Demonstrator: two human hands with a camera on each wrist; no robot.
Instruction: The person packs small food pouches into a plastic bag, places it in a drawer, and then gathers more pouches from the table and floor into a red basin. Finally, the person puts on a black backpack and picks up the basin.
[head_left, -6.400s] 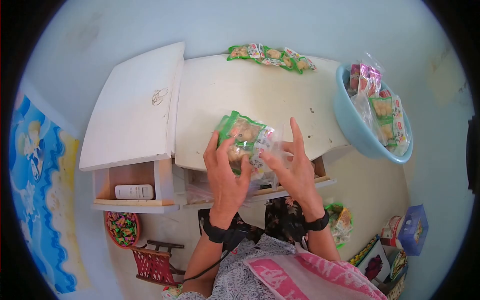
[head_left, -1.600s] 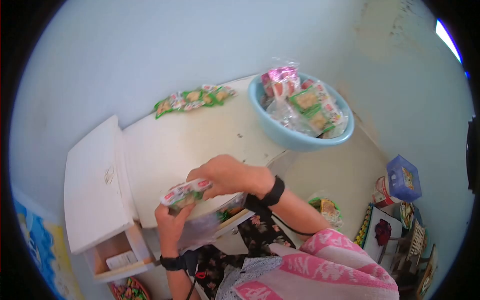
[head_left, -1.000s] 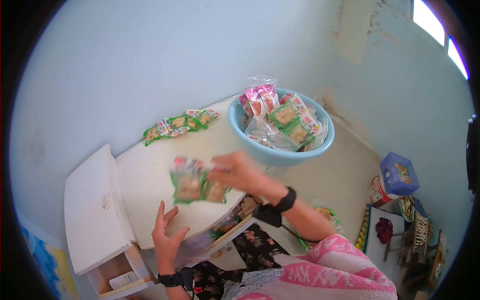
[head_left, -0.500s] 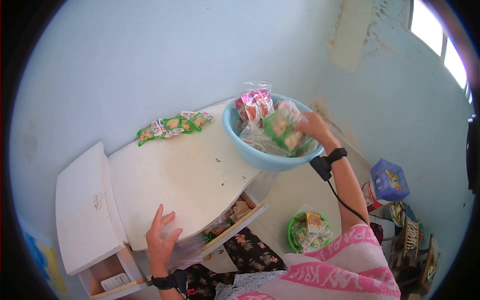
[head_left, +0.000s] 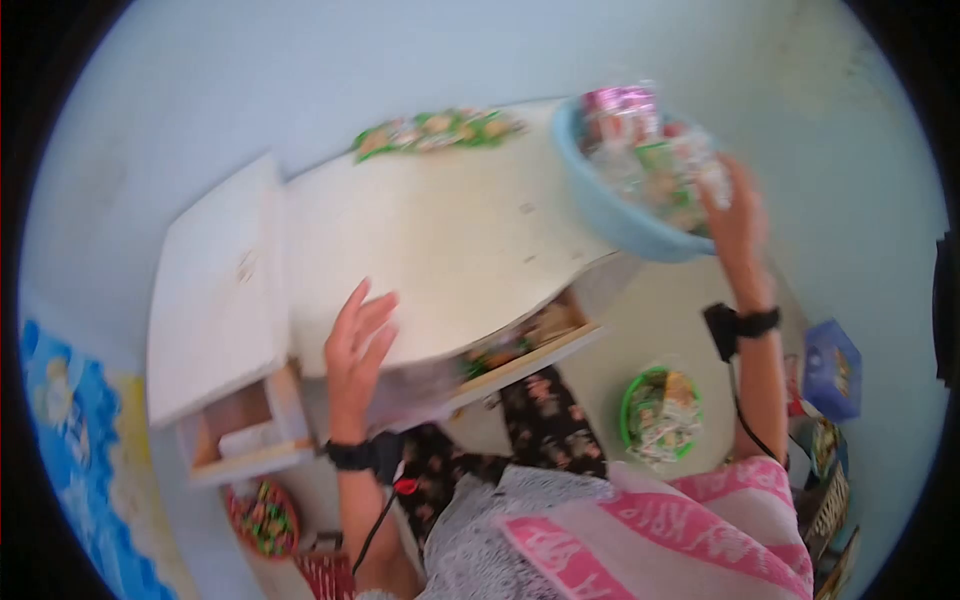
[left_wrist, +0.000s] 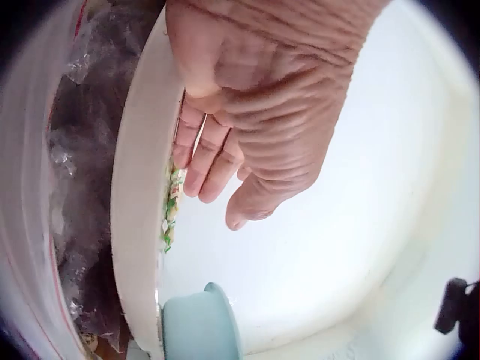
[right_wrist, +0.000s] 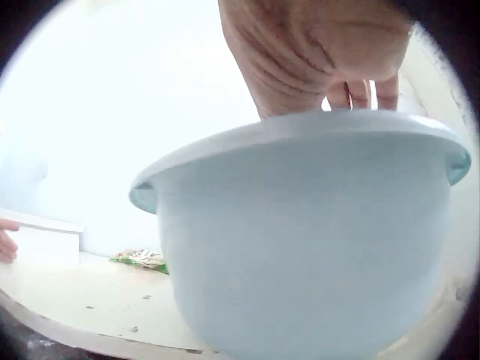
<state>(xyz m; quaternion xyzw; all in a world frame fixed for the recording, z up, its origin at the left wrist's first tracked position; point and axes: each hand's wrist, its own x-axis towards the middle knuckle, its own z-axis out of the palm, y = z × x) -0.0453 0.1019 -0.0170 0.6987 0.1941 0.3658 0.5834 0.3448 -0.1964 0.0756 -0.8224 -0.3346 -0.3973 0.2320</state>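
Observation:
A light blue basin [head_left: 622, 217] stands at the table's right end, holding pink packets [head_left: 622, 108] and green-edged clear packets [head_left: 660, 168]. My right hand [head_left: 740, 225] is at the basin's right side, its blurred fingers extended against the packets. In the right wrist view the hand [right_wrist: 322, 56] is above the basin [right_wrist: 307, 232], with fingertips hidden behind the rim. My left hand [head_left: 357, 350] hovers with nothing in it at the table's front edge, fingers loosely extended. The left wrist view shows the same hand [left_wrist: 277, 97], palm visible and empty.
Several green-edged packets [head_left: 440, 130] lie along the table's back edge. Two drawers stick out at the front, one holding a white object [head_left: 250, 438]. On the floor are a green basket of packets [head_left: 662, 412], a red basket [head_left: 263, 518] and a purple box [head_left: 832, 370].
The right hand has carried the packet from over the table to the basin, and its fingers now look extended there. The left hand has let go and stays near the table's front. The head view has shifted.

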